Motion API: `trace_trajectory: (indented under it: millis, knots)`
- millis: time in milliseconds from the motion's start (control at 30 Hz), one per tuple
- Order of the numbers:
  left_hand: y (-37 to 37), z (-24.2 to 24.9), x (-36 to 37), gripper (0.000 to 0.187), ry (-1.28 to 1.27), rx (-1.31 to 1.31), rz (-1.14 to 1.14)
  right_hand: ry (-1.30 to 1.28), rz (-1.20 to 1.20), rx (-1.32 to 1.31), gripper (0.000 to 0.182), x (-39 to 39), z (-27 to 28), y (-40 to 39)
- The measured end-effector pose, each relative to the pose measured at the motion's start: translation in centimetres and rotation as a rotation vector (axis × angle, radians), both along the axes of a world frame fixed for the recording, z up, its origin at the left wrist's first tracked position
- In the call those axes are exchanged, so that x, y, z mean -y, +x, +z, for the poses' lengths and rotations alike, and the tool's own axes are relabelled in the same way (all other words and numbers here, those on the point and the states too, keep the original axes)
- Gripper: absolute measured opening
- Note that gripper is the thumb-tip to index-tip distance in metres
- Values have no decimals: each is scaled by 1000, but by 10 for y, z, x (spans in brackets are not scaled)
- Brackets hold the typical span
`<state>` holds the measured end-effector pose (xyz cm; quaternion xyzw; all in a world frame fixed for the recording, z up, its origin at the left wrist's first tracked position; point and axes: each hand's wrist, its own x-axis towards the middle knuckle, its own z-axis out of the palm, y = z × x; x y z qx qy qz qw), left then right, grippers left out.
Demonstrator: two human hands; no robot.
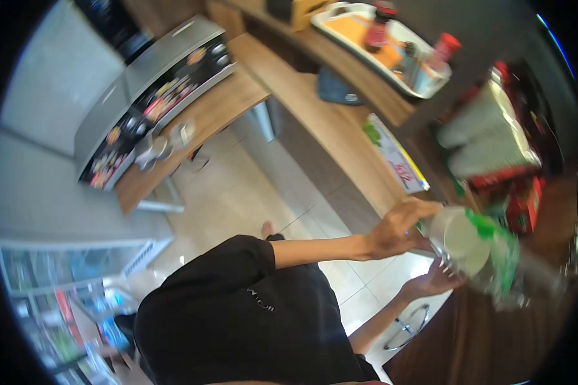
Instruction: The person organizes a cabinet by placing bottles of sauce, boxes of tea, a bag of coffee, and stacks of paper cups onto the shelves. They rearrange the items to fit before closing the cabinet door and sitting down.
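Between my hands is a clear plastic pack of cups (465,244), with a pale round end facing me and green print along its side. Its far end is blurred. My left hand (401,228) is closed on the near upper edge of the pack. Lower down, my right hand (433,279) grips the pack's underside, with its fingers partly hidden behind the plastic. A red and green box (525,205) and large pale pouches with red edges (491,131) stand just beyond the pack.
A white tray (350,14) with red-capped bottles sits on the upper shelf. Below it are a dark blue cap (339,88) and a printed card (398,154). Gas stoves (180,77) stand on a wooden counter at left. A glass-front cabinet (45,263) is at lower left.
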<state>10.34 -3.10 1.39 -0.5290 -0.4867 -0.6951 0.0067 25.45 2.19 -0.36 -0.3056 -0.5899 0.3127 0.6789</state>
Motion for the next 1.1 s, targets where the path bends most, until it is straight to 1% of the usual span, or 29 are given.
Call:
trace_trajectory:
  millis: [33,67,133,167,200,267,400,500,667,733,833,867,900,1000,1033,1100]
  knots:
    - [-11,-3,14,63,-3,11,-27,-23,54,-17,67,15,3,-15]
    - [-20,-6,28,64,-58,50,-32,-39,94,-36,69,26,5,-23]
    - [-31,-10,65,67,-145,118,-82,-136,221,-36,75,42,-18,-16]
    - [-42,-20,77,72,-180,117,-47,-150,204,64,81,43,-31,-22]
    - [-55,-25,92,72,-235,121,-34,-160,187,164,87,44,-43,-27]
    - [-83,-35,123,73,-349,135,-5,-178,246,303,83,48,-55,-53]
    - [-134,-64,189,73,-529,314,74,-180,523,577,75,74,-68,-120]
    - [-171,-91,241,69,-607,294,189,-153,728,773,70,99,-81,-178]
    - [-214,-128,320,67,-774,348,404,-144,1092,976,62,141,-113,-263]
    - [-224,-134,347,68,-880,425,472,-85,1161,1035,62,168,-104,-293]
    - [-244,-135,373,69,-934,566,530,9,1250,1133,62,187,-105,-325]
    - [-250,-144,378,69,-912,571,549,44,1281,1159,63,190,-107,-334]
    - [-260,-151,382,69,-890,571,574,46,1317,1159,60,190,-114,-343]
    - [-283,-164,387,70,-880,609,640,-52,1441,1362,60,179,-132,-377]
    - [-291,-167,387,70,-887,624,657,21,1488,1297,60,178,-142,-394]
    - [-312,-179,383,72,-918,635,709,-12,1568,1198,53,175,-148,-427]
